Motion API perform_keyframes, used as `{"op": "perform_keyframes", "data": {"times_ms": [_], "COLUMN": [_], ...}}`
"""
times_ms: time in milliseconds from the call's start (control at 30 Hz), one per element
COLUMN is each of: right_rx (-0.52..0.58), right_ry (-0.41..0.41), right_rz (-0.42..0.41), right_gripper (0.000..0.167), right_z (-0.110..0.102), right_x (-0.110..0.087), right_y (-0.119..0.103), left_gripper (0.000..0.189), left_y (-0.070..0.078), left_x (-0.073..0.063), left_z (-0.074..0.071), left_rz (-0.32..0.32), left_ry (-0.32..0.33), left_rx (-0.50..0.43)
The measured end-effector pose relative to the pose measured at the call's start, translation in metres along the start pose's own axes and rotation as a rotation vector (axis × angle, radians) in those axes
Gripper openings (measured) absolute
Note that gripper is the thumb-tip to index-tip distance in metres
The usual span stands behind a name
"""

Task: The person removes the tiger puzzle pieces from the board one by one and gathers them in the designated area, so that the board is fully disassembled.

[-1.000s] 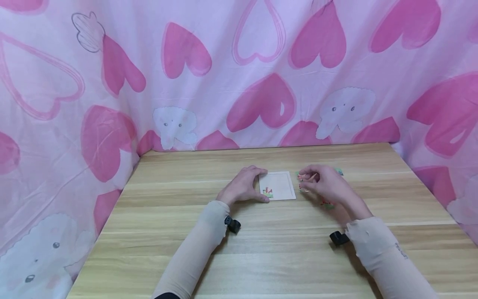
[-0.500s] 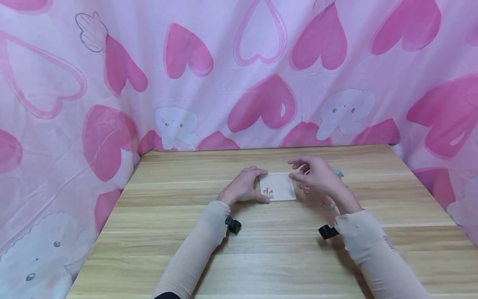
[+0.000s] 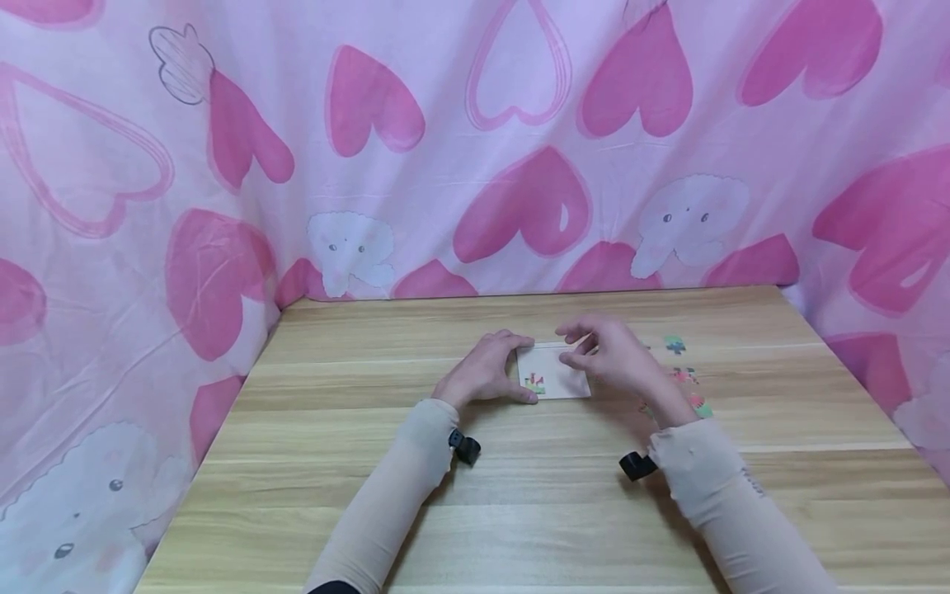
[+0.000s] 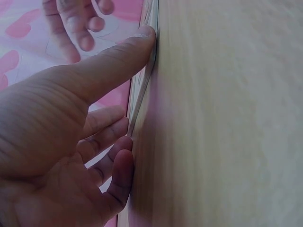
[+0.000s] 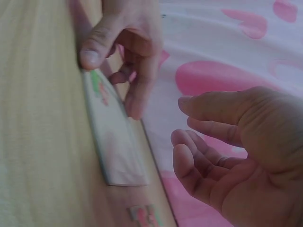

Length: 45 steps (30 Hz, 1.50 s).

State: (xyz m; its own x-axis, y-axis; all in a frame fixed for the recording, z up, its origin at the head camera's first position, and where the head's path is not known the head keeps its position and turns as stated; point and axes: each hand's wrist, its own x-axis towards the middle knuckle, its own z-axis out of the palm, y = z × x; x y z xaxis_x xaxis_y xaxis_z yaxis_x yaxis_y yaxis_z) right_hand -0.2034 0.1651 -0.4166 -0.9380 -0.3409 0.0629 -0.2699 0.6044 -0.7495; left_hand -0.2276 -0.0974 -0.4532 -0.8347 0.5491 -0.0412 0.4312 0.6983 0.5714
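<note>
My left hand [image 3: 482, 369] grips a flat white square puzzle board [image 3: 552, 371] at its left side, thumb at the near corner and fingers at the far edge. A small colored jigsaw piece [image 3: 534, 382] lies in the board's near left corner. My right hand [image 3: 612, 351] hovers over the board's right side. In the right wrist view, the right hand [image 5: 241, 146] has loosely bent fingers, with a gap to the thumb and nothing visible between them. Another jigsaw piece [image 5: 146, 216] lies on the table beside the board.
Several jigsaw pieces lie right of the board, including a green and blue one [image 3: 674, 345], a red one [image 3: 684, 375] and a pink and green one [image 3: 700, 404]. The wooden table [image 3: 519, 520] ends at a pink heart-patterned curtain [image 3: 416, 190].
My right hand has left the loose pieces and moved left, over the board. More pieces show behind it. The left hand and the board stay in place.
</note>
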Motion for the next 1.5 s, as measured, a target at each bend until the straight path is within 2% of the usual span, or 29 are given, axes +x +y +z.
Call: {"op": "perform_keyframes", "data": {"times_ms": [600,800,1000,1300,1500], "right_rx": [0.004,-0.008,-0.029,-0.094,-0.073], "right_ry": [-0.148,-0.156,-0.172,-0.199,-0.228], "right_rz": [0.006,-0.001,-0.011,-0.063,-0.127], "right_gripper": [0.037,0.033,0.037,0.047,0.039], "right_z": [0.026,0.029,0.032,0.037,0.037], "right_x": [0.004,0.005,0.007,0.007,0.006], "right_y": [0.015,0.019,0.021,0.017,0.017], "left_gripper": [0.101,0.101,0.100,0.100,0.102], "left_y": [0.002,0.003,0.003,0.000,-0.002], "left_x": [0.002,0.002,0.002,0.001,-0.002], "left_z": [-0.001,-0.002,-0.003,-0.004,-0.006], "left_rz": [-0.005,0.007,0.014,0.030,0.020], "left_ry": [-0.002,0.006,0.006,-0.007,-0.031], "left_rx": [-0.015,-0.016,-0.012,-0.006,-0.024]}}
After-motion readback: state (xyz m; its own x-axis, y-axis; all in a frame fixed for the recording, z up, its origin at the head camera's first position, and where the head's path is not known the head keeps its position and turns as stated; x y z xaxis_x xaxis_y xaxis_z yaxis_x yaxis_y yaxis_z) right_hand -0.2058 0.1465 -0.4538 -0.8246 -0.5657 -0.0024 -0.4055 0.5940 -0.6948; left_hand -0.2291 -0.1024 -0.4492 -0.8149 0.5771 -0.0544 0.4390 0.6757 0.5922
